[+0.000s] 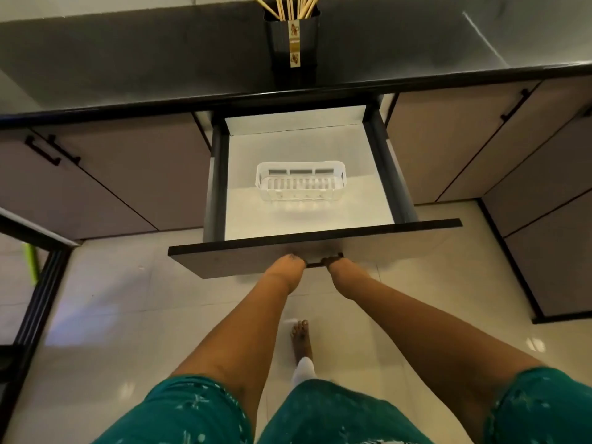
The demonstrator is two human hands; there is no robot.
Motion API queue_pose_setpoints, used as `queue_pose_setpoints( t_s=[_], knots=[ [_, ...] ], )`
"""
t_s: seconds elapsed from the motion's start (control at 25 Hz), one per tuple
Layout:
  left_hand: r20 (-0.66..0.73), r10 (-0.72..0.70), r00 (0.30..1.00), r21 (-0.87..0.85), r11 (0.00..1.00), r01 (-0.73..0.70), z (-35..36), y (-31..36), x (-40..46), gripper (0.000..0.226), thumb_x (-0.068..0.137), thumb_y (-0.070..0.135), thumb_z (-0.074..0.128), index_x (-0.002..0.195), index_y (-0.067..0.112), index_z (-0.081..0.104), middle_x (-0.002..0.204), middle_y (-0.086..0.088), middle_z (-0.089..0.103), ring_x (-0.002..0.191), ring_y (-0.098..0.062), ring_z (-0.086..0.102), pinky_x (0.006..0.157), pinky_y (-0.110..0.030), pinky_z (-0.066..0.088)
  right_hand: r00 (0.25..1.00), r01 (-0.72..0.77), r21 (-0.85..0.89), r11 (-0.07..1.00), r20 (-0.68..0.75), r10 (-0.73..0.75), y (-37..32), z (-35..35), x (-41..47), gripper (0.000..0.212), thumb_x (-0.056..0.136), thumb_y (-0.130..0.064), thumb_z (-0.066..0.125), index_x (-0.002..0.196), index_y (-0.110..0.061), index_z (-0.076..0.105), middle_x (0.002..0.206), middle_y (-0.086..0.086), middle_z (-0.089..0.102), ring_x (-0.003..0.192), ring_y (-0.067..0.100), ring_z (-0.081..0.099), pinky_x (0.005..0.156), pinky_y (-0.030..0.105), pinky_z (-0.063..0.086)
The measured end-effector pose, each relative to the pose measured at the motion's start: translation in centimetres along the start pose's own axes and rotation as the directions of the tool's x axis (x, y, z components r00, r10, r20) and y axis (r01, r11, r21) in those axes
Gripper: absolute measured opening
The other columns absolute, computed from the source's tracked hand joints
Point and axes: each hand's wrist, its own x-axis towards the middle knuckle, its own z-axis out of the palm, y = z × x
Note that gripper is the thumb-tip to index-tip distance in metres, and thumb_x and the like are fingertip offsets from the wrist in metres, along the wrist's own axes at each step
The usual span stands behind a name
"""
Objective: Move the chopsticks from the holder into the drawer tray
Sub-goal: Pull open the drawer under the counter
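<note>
Several wooden chopsticks (290, 6) stand in a black holder (293, 43) on the dark countertop, straight behind the drawer. The drawer (315, 251) is pulled out below the counter. Inside it, on the white floor, sits a white slotted plastic tray (301, 184) with nothing in it. My left hand (290, 267) and my right hand (334, 265) both grip the dark bar handle (317, 265) on the drawer front, fingers curled under it and partly hidden.
The dark countertop (160, 59) runs across the top. Closed cabinet doors with black handles flank the drawer at left (51, 152) and right (515, 105). A dark frame (38, 283) stands at the left. My bare foot (301, 338) rests on the pale tiled floor.
</note>
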Motion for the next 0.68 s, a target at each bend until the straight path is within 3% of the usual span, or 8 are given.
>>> queue_pose_setpoints(
  t_s=[0.08, 0.16, 0.2, 0.28, 0.36, 0.44, 0.56, 0.68],
  knots=[
    [0.037, 0.003, 0.999, 0.015, 1.000, -0.004, -0.2, 0.5, -0.8, 0.052, 0.086, -0.001, 0.055, 0.137, 0.007, 0.043, 0.139, -0.016, 0.046, 0.126, -0.031, 0.046, 0.106, -0.037, 0.037, 0.998, -0.012, -0.040, 0.999, 0.058, 0.014, -0.2, -0.3, -0.3, 0.066, 0.089, 0.002, 0.057, 0.147, -0.011, 0.029, 0.145, 0.017, 0.042, 0.128, 0.033, 0.048, 0.106, 0.040, 0.042],
    [0.072, -0.003, 0.997, -0.071, 0.997, 0.008, -0.9, 1.4, -1.8, 0.049, 0.088, 0.010, 0.058, 0.134, 0.007, 0.043, 0.139, -0.016, 0.046, 0.126, -0.031, 0.045, 0.105, -0.038, 0.038, 0.999, 0.026, -0.078, 0.997, 0.026, -0.024, -0.7, -0.4, -1.1, 0.057, 0.089, -0.001, 0.057, 0.142, -0.008, 0.037, 0.142, 0.016, 0.046, 0.125, 0.032, 0.050, 0.104, 0.039, 0.044],
    [0.033, -0.001, 0.999, -0.174, 0.985, 0.007, -1.8, 1.8, -2.4, 0.042, 0.088, 0.017, 0.057, 0.128, 0.008, 0.047, 0.133, -0.016, 0.051, 0.121, -0.032, 0.049, 0.101, -0.039, 0.041, 0.995, 0.068, -0.082, 0.994, -0.062, -0.073, -1.1, -0.9, -1.8, 0.043, 0.091, -0.005, 0.054, 0.133, -0.007, 0.048, 0.134, 0.015, 0.054, 0.118, 0.031, 0.055, 0.098, 0.038, 0.048],
    [-0.203, -0.053, 0.978, -0.450, 0.892, -0.045, -4.2, 2.3, -3.8, 0.021, 0.087, 0.020, 0.053, 0.106, 0.011, 0.055, 0.110, -0.015, 0.063, 0.100, -0.032, 0.059, 0.086, -0.043, 0.049, 0.939, 0.161, 0.031, 0.986, -0.313, -0.144, -2.1, -3.1, -3.3, 0.022, 0.091, -0.015, 0.051, 0.108, -0.009, 0.063, 0.110, 0.012, 0.068, 0.099, 0.030, 0.064, 0.081, 0.038, 0.053],
    [-0.410, -0.176, 0.895, -0.598, 0.793, -0.118, -7.6, 1.9, -4.6, 0.011, 0.086, 0.017, 0.049, 0.093, 0.012, 0.055, 0.094, -0.011, 0.065, 0.084, -0.028, 0.061, 0.075, -0.040, 0.051, 0.858, 0.217, 0.174, 0.961, -0.504, -0.102, -3.2, -6.5, -3.8, 0.019, 0.089, -0.022, 0.051, 0.093, -0.011, 0.066, 0.093, 0.010, 0.070, 0.086, 0.030, 0.065, 0.069, 0.034, 0.050],
    [-0.529, -0.269, 0.805, -0.651, 0.737, -0.181, -11.8, 0.6, -4.2, 0.009, 0.087, 0.017, 0.051, 0.090, 0.012, 0.058, 0.089, -0.007, 0.067, 0.081, -0.024, 0.061, 0.072, -0.035, 0.050, 0.762, 0.278, 0.238, 0.931, -0.645, -0.062, -4.2, -10.9, -3.3, 0.022, 0.090, -0.023, 0.049, 0.089, -0.010, 0.067, 0.087, 0.009, 0.071, 0.082, 0.029, 0.065, 0.066, 0.031, 0.047],
    [-0.604, -0.329, 0.725, -0.699, 0.656, -0.285, -17.6, -1.6, -1.8, 0.010, 0.089, 0.022, 0.057, 0.093, 0.014, 0.061, 0.088, 0.000, 0.066, 0.080, -0.017, 0.060, 0.067, -0.024, 0.046, 0.644, 0.347, 0.305, 0.887, -0.765, 0.011, -4.8, -17.4, -0.8, 0.030, 0.094, -0.029, 0.050, 0.085, -0.008, 0.069, 0.081, 0.010, 0.071, 0.077, 0.028, 0.064, 0.071, 0.035, 0.052],
    [-0.599, -0.372, 0.710, -0.729, 0.619, -0.291, -20.3, -4.2, 2.4, 0.015, 0.091, 0.023, 0.055, 0.102, 0.015, 0.062, 0.095, 0.000, 0.066, 0.090, -0.019, 0.063, 0.071, -0.021, 0.045, 0.667, 0.361, 0.465, 0.808, -0.735, 0.125, -3.5, -22.3, 3.9, 0.036, 0.098, -0.030, 0.044, 0.089, -0.005, 0.068, 0.088, 0.012, 0.072, 0.083, 0.028, 0.065, 0.076, 0.031, 0.051]
  ],
)
